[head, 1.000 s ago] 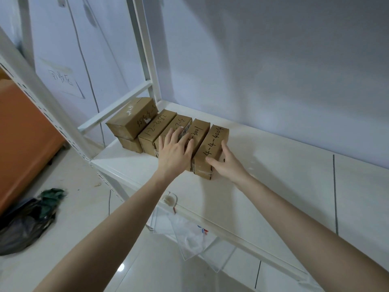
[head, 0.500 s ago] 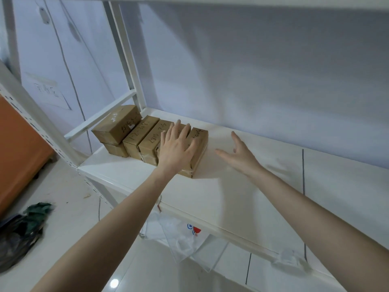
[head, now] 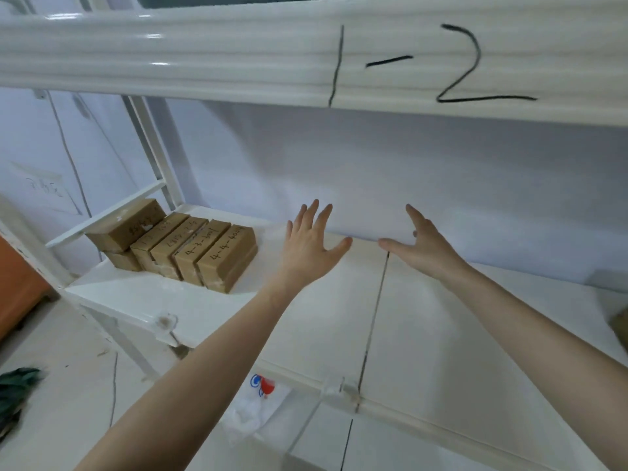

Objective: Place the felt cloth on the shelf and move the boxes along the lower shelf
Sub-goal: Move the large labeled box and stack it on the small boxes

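Several brown cardboard boxes (head: pixel 190 248) with handwritten numbers stand packed side by side at the left end of the white lower shelf (head: pixel 306 321), one of them stacked on another at the far left. My left hand (head: pixel 311 241) hovers to the right of the boxes, fingers spread, touching nothing. My right hand (head: pixel 419 246) is further right over the bare shelf, also spread and holding nothing. No felt cloth is visible on the shelf.
The upper shelf beam (head: pixel 306 59), marked "1-2" in black, crosses the top of the view. A white upright post (head: pixel 154 158) stands behind the boxes. A dark green cloth (head: pixel 15 389) lies on the floor at left. A white plastic bag (head: pixel 258 402) hangs below the shelf. An orange cabinet (head: pixel 17 287) is at far left.
Both hands have let go of the boxes and moved right, away from them, now spread in the air. The view has risen, bringing the upper shelf beam into sight.
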The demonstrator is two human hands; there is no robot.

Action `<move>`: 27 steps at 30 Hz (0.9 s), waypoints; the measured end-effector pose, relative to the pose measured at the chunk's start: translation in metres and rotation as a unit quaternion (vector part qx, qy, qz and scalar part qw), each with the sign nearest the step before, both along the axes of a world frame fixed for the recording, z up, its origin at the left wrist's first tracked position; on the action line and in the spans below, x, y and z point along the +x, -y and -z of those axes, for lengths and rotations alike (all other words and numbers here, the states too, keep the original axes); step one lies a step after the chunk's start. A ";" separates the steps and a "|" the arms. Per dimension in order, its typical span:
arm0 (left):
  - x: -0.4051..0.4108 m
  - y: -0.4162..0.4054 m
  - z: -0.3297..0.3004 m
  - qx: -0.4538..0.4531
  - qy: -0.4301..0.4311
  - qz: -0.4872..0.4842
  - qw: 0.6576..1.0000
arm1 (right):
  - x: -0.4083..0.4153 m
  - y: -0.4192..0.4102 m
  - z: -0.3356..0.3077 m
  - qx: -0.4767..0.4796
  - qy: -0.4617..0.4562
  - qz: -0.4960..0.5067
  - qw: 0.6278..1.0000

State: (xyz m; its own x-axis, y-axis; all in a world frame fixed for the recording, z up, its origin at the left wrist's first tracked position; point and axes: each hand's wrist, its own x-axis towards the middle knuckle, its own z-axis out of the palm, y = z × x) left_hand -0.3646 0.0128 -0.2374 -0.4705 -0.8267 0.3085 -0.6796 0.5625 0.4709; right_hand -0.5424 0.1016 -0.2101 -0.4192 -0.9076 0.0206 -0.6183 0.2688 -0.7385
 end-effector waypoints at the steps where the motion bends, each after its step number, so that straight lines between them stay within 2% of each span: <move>1: -0.016 -0.013 -0.003 0.006 -0.007 0.007 1.000 | -0.016 -0.014 -0.003 0.000 -0.007 0.006 1.000; 8: -0.151 -0.113 -0.004 0.059 -0.029 0.070 0.995 | -0.140 -0.129 -0.012 0.001 -0.020 0.071 0.997; 16: -0.270 -0.200 0.016 0.172 0.011 0.161 0.972 | -0.245 -0.232 0.002 0.031 -0.026 0.160 0.986; 20: -0.317 -0.232 0.035 0.242 0.039 0.207 0.947 | -0.283 -0.267 0.021 0.046 -0.016 0.203 0.978; 24: -0.347 -0.261 0.056 0.317 0.050 0.235 0.917 | -0.314 -0.293 0.045 0.119 0.002 0.244 0.962; 27: -0.362 -0.279 0.063 0.399 0.021 0.250 0.882 | -0.323 -0.306 0.054 0.142 0.096 0.271 0.947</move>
State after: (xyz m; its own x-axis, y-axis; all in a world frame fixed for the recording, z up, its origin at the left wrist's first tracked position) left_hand -0.7268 0.2916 -0.3002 -0.8351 -0.4581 -0.3045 -0.4666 0.2969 0.8331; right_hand -0.8658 0.4072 -0.2645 -0.7970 -0.5150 -0.3156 -0.1945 0.7134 -0.6732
